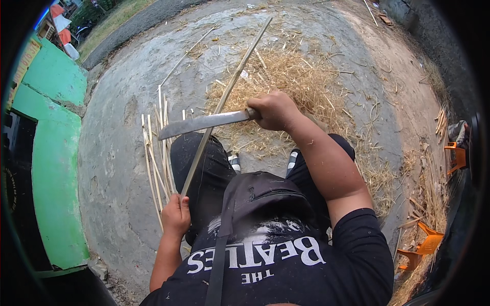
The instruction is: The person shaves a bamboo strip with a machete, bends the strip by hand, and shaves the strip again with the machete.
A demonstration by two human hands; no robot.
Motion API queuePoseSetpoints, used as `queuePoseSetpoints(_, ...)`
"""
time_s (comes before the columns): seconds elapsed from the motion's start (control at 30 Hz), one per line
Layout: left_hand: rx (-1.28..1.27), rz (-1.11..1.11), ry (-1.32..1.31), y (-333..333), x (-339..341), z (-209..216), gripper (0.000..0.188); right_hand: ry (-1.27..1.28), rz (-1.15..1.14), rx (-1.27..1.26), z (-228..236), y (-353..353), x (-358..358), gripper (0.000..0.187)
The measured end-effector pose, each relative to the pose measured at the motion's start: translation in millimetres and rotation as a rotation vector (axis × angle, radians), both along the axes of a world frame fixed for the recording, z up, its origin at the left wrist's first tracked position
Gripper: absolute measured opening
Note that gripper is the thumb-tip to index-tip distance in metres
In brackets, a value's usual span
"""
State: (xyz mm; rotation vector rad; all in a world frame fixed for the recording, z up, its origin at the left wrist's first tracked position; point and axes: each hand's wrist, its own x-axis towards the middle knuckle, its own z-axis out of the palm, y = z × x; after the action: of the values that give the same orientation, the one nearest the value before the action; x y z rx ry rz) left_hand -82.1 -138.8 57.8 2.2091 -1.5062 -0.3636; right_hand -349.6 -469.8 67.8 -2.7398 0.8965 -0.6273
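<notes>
My right hand is closed around the wooden handle of a machete, whose broad blade points left. The blade crosses a long bamboo strip just above my left knee; whether its edge bites in, I cannot tell. My left hand grips the strip's lower end beside my left thigh, with the thumb along it. From there the strip slants up and away to the right, its far end over the concrete. Several thin bamboo sticks lie on the ground left of my left leg.
A heap of curly bamboo shavings covers the concrete beyond my feet. One thin stick lies farther off. A green wall stands at the left. Orange plastic chairs and scattered bamboo scraps are at the right.
</notes>
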Motion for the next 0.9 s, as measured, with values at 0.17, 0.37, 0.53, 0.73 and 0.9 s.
queuePoseSetpoints(0.17, -0.01, -0.027, -0.035, -11.6, -5.2, -6.8, 0.037, 0.232, 0.1, 0.076, -4.4, 1.3, 13.8, 0.01)
queuePoseSetpoints(0.37, 0.094, -0.025, -0.035, -25.4, -6.7, 8.4, 0.037, 0.275, -0.299, 0.393, -20.2, -34.1, -5.9, 0.022)
queuePoseSetpoints(0.53, 0.062, -0.057, -0.048, -20.3, 0.8, -3.5, 0.034, 0.318, 0.014, 0.18, -0.8, 0.3, 20.9, 0.019)
queuePoseSetpoints(0.73, 0.023, -0.097, -0.072, -23.4, 1.4, -2.2, 0.033, 0.053, -0.435, 0.469, -33.3, -50.2, -9.3, 0.017)
queuePoseSetpoints(0.9, 0.085, -0.089, -0.09, -22.4, 6.7, -2.4, 0.032, 0.085, -0.274, 0.319, -13.6, -21.0, 2.1, 0.017)
